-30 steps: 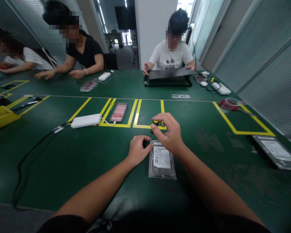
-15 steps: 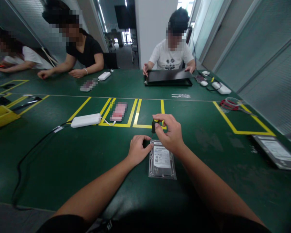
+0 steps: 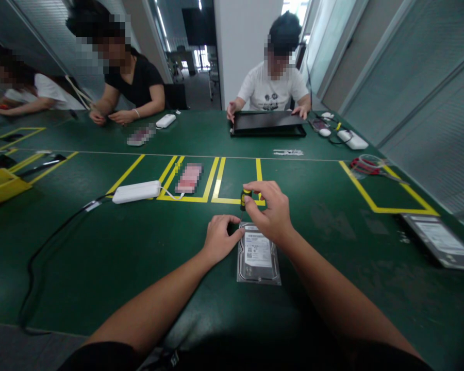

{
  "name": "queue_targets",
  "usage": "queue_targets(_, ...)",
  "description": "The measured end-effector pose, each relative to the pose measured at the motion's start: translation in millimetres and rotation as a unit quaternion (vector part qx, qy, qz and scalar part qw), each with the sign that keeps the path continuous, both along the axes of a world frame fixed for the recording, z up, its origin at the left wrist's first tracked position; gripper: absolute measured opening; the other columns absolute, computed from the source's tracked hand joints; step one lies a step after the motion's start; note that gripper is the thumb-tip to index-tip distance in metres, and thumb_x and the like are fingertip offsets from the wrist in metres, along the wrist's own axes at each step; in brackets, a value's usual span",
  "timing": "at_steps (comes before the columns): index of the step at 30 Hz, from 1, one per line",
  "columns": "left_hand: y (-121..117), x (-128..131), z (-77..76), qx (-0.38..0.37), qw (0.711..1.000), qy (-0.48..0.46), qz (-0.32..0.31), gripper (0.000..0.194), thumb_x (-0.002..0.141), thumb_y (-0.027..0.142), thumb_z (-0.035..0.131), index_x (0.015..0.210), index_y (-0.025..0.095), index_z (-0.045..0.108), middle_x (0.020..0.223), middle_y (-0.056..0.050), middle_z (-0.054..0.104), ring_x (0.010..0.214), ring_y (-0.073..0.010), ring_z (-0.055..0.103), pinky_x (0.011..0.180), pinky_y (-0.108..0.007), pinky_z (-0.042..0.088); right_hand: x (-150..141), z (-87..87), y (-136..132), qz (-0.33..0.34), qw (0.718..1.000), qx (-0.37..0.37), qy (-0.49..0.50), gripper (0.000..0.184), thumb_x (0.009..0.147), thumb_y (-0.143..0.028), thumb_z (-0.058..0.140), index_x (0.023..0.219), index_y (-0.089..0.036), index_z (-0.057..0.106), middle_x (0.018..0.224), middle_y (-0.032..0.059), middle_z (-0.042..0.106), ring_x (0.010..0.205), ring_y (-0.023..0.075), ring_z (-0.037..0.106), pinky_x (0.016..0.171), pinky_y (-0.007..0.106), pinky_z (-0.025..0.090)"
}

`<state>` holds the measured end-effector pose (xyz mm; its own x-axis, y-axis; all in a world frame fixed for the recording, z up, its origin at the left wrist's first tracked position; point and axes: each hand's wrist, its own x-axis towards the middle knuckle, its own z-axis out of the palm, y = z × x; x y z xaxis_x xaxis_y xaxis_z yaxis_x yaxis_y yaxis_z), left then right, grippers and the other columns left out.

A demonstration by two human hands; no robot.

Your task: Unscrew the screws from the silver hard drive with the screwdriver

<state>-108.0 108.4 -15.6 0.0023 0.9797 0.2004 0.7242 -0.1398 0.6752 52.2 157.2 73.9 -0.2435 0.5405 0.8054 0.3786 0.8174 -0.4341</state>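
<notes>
A silver hard drive [image 3: 258, 255] with a white label lies flat on the green table in front of me. My left hand [image 3: 223, 238] is at its far left corner, thumb on the drive's edge and fingers curled beside the corner. Between the thumb and fingers of my right hand [image 3: 271, 211] is a short black-and-yellow screwdriver [image 3: 244, 200]. It stands nearly upright, its thin shaft pointing down at that same corner. The screw under the tip is too small to make out.
A white power strip [image 3: 136, 192] with a black cable lies left, near a phone [image 3: 189, 178]. Another hard drive [image 3: 443, 242] and red-handled pliers [image 3: 367, 166] are at right. Across the table a person holds a black panel [image 3: 268, 121]; other people sit at the left.
The screwdriver has turned in my right hand, showing more yellow on its handle. Both my hands keep their places. A person at the far left has drawn one hand toward the other.
</notes>
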Motion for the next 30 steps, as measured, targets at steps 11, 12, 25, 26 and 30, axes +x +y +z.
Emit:
queue_targets(11, 0.6, 0.1, 0.3, -0.001, 1.000, 0.000, 0.000, 0.021, 0.081, 0.031, 0.069, 0.100, 0.022, 0.066, 0.104, -0.002, 0.070, 0.104, -0.0239, 0.057, 0.093, -0.040, 0.044, 1.1, -2.1, 3.5, -0.005, 1.000, -0.003, 0.002, 0.011, 0.085, -0.023, 0.065, 0.095, -0.020, 0.064, 0.091, 0.0041, 0.065, 0.088, 0.0178, 0.059, 0.076, 0.035, 0.048)
queue_targets(12, 0.6, 0.1, 0.0, 0.000, 1.000, 0.001, -0.001, 0.021, 0.081, 0.032, 0.069, 0.100, 0.022, 0.066, 0.104, -0.002, 0.070, 0.104, -0.0240, 0.057, 0.093, -0.040, 0.044, 1.1, -1.1, 2.9, -0.002, 1.000, 0.000, 0.001, 0.011, 0.085, -0.020, 0.062, 0.096, -0.020, 0.063, 0.093, 0.0039, 0.067, 0.089, 0.0176, 0.060, 0.076, 0.035, 0.048)
queue_targets(25, 0.8, 0.2, -0.2, -0.004, 1.000, 0.003, 0.002, 0.021, 0.081, 0.033, 0.069, 0.099, 0.022, 0.066, 0.104, -0.002, 0.070, 0.102, -0.0238, 0.057, 0.092, -0.039, 0.045, 0.3, -2.7, 4.0, -0.009, 1.000, -0.019, 0.005, 0.010, 0.086, -0.026, 0.065, 0.094, -0.020, 0.065, 0.090, 0.0046, 0.062, 0.089, 0.0178, 0.058, 0.075, 0.034, 0.048)
queue_targets(26, 0.7, 0.2, -0.3, -0.004, 1.000, 0.004, 0.001, 0.021, 0.081, 0.033, 0.069, 0.099, 0.022, 0.066, 0.104, -0.002, 0.070, 0.103, -0.0238, 0.057, 0.092, -0.039, 0.045, 0.3, -2.1, 3.6, -0.008, 1.000, -0.013, 0.004, 0.009, 0.086, -0.024, 0.064, 0.094, -0.020, 0.064, 0.091, 0.0046, 0.064, 0.089, 0.0176, 0.058, 0.075, 0.034, 0.048)
queue_targets(30, 0.1, 0.2, 0.0, -0.002, 1.000, 0.003, -0.001, 0.021, 0.081, 0.032, 0.069, 0.100, 0.022, 0.066, 0.105, -0.002, 0.070, 0.104, -0.0238, 0.058, 0.093, -0.039, 0.044, 0.7, 0.3, 1.1, -0.001, 1.000, 0.002, 0.004, 0.017, 0.086, -0.016, 0.058, 0.101, -0.020, 0.063, 0.097, 0.0039, 0.070, 0.089, 0.0173, 0.061, 0.075, 0.034, 0.048)
